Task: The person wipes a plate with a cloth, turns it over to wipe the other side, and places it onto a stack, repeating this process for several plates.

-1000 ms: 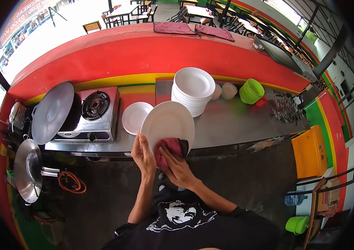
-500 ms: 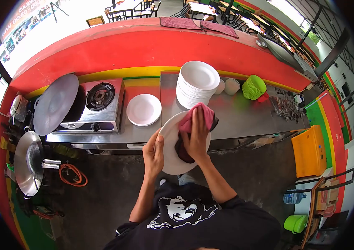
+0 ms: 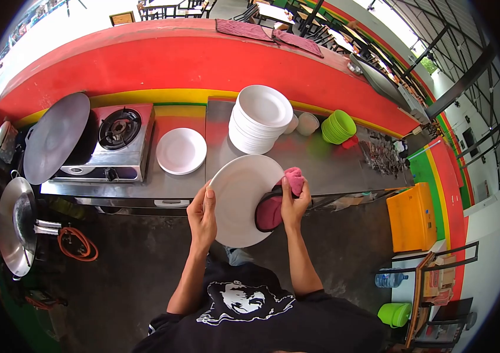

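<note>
A white plate (image 3: 239, 200) is held up in front of me, tilted, its inner face toward the camera. My left hand (image 3: 203, 219) grips its left rim, thumb on the front. My right hand (image 3: 294, 203) is closed at the right rim, pinching a pink cloth with dark edging (image 3: 269, 213) that hangs over part of the plate's face. Just beyond stands a tall stack of white plates (image 3: 260, 120) on the steel counter (image 3: 217, 138). A short pile of white plates (image 3: 181, 151) lies to its left.
Left on the counter is a gas stove (image 3: 111, 144) with a large wok (image 3: 57, 138) leaning by it. Green cups (image 3: 339, 127) and a heap of cutlery (image 3: 384, 154) sit at the right. An orange bin (image 3: 412, 217) stands beyond the counter's right end.
My right hand has moved from the middle of the plate to its right rim, with the cloth. The view has shifted slightly to the right.
</note>
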The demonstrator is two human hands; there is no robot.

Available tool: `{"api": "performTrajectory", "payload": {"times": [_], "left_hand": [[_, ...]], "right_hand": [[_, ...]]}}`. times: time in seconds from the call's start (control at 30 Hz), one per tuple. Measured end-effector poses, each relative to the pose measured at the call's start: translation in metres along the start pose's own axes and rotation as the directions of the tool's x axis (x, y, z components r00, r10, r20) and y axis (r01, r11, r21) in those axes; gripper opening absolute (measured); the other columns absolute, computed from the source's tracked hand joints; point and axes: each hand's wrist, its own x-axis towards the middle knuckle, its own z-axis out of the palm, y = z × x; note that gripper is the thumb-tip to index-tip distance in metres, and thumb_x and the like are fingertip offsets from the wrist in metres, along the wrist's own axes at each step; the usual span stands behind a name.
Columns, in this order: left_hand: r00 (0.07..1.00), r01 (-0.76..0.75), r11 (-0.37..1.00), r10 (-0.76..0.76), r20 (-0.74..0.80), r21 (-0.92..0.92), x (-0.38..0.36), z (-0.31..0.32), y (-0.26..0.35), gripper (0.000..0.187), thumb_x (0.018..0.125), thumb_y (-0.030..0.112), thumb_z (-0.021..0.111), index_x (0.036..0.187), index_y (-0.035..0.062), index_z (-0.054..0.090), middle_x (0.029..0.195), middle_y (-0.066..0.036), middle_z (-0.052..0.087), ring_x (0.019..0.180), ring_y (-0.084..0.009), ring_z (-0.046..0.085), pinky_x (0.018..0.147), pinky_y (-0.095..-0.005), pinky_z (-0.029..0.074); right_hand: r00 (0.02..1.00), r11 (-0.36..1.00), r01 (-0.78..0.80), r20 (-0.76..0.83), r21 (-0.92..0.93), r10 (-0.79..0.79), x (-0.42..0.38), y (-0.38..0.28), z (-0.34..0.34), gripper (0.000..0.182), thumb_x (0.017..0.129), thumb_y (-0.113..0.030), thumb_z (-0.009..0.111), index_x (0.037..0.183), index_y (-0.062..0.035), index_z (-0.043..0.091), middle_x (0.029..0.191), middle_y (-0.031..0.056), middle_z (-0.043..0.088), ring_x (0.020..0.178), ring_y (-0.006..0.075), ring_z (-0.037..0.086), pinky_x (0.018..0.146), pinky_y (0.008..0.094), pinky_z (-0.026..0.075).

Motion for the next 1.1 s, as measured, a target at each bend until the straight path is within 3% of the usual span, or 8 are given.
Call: {"api": "performTrajectory", "payload": {"times": [0.23, 0.27, 0.3, 0.33, 0.37, 0.5, 0.8, 1.1], "left_hand": [[0.989, 0.101, 0.995, -0.101, 0.108, 0.012, 0.001, -0.004, 0.0, 0.043, 0.106, 0.03, 0.05, 0.13, -0.0037, 0.06, 0.101, -0.004, 0.068, 0.09, -0.0072, 0.058, 0.08, -0.0217, 0.047], [0.986, 0.082, 0.992, -0.094, 0.135, 0.092, -0.002, 0.0, 0.001, 0.042, 0.106, 0.03, 0.05, 0.129, -0.0032, 0.06, 0.1, -0.004, 0.068, 0.09, -0.0069, 0.058, 0.079, -0.021, 0.047], [0.983, 0.061, 0.983, -0.09, 0.162, 0.171, -0.007, 0.008, 0.002, 0.042, 0.106, 0.03, 0.05, 0.129, -0.0027, 0.06, 0.1, -0.004, 0.068, 0.089, -0.0066, 0.058, 0.078, -0.0204, 0.047], [0.978, 0.036, 0.968, -0.085, 0.19, 0.247, -0.01, 0.016, 0.002, 0.042, 0.106, 0.03, 0.05, 0.129, -0.0022, 0.061, 0.099, -0.003, 0.068, 0.088, -0.0063, 0.058, 0.078, -0.0197, 0.047], [0.98, -0.002, 0.964, -0.051, 0.193, 0.265, -0.012, 0.023, 0.0, 0.041, 0.106, 0.028, 0.049, 0.129, -0.004, 0.06, 0.099, -0.003, 0.067, 0.088, -0.0056, 0.057, 0.076, -0.0194, 0.047], [0.999, 0.053, 0.988, -0.054, 0.0, -0.142, -0.007, 0.025, -0.019, 0.04, 0.107, 0.024, 0.046, 0.129, -0.0064, 0.059, 0.097, -0.001, 0.065, 0.083, -0.0047, 0.055, 0.074, -0.0212, 0.047], [0.981, -0.094, 0.995, 0.097, -0.168, 0.02, 0.021, -0.001, -0.007, 0.043, 0.106, 0.031, 0.051, 0.127, -0.0044, 0.061, 0.094, 0.002, 0.062, 0.078, -0.0014, 0.047, 0.068, -0.0178, 0.038], [0.999, 0.028, 0.999, -0.03, -0.039, -0.044, 0.031, -0.001, -0.003, 0.045, 0.105, 0.034, 0.052, 0.126, -0.0046, 0.062, 0.091, 0.003, 0.062, 0.08, -0.0017, 0.05, 0.07, -0.0166, 0.04]], "right_hand": [[0.994, 0.99, 0.077, -0.085, 0.121, -0.067, -0.004, -0.024, 0.016, 0.015, 0.096, -0.013, 0.065, 0.099, 0.0003, 0.057, 0.093, 0.006, 0.063, 0.085, 0.0145, 0.057, 0.082, 0.03, 0.047], [0.998, 0.984, 0.003, 0.068, 0.178, -0.015, -0.014, -0.026, 0.02, 0.021, 0.095, -0.011, 0.064, 0.112, 0.001, 0.058, 0.11, 0.0117, 0.065, 0.098, 0.0216, 0.061, 0.095, 0.0353, 0.045], [0.983, 0.986, 0.165, 0.091, -0.017, -0.163, -0.019, -0.035, 0.029, 0.041, 0.094, -0.013, 0.063, 0.132, 0.0006, 0.053, 0.135, 0.0181, 0.057, 0.127, 0.0324, 0.052, 0.111, 0.0429, 0.033], [0.952, 0.975, 0.214, 0.21, 0.067, -0.223, -0.025, -0.046, 0.036, 0.06, 0.094, -0.014, 0.062, 0.147, -0.0013, 0.039, 0.153, 0.0195, 0.039, 0.146, 0.0372, 0.029, 0.119, 0.047, 0.019], [0.906, 0.947, 0.319, 0.282, 0.039, -0.317, -0.032, -0.055, 0.043, 0.062, 0.095, -0.015, 0.06, 0.15, -0.0019, 0.035, 0.155, 0.0191, 0.036, 0.149, 0.0359, 0.023, 0.119, 0.0465, 0.02], [0.781, 0.942, 0.312, 0.533, 0.119, -0.326, -0.058, -0.061, 0.047, 0.065, 0.096, -0.017, 0.059, 0.152, -0.0023, 0.031, 0.156, 0.0209, 0.034, 0.148, 0.0366, 0.023, 0.119, 0.0465, 0.021], [0.463, 0.893, 0.439, 0.828, 0.096, -0.317, -0.087, -0.052, 0.002, 0.08, 0.078, -0.021, 0.073, 0.149, -0.0068, 0.039, 0.147, 0.0149, 0.047, 0.129, 0.0303, 0.049, 0.111, 0.0487, 0.033], [0.638, 0.79, 0.588, 0.7, -0.173, -0.321, -0.042, -0.002, -0.023, 0.077, 0.066, -0.012, 0.078, 0.14, -0.0142, 0.055, 0.146, 0.0033, 0.05, 0.129, 0.0267, 0.049, 0.111, 0.0515, 0.033]]}}
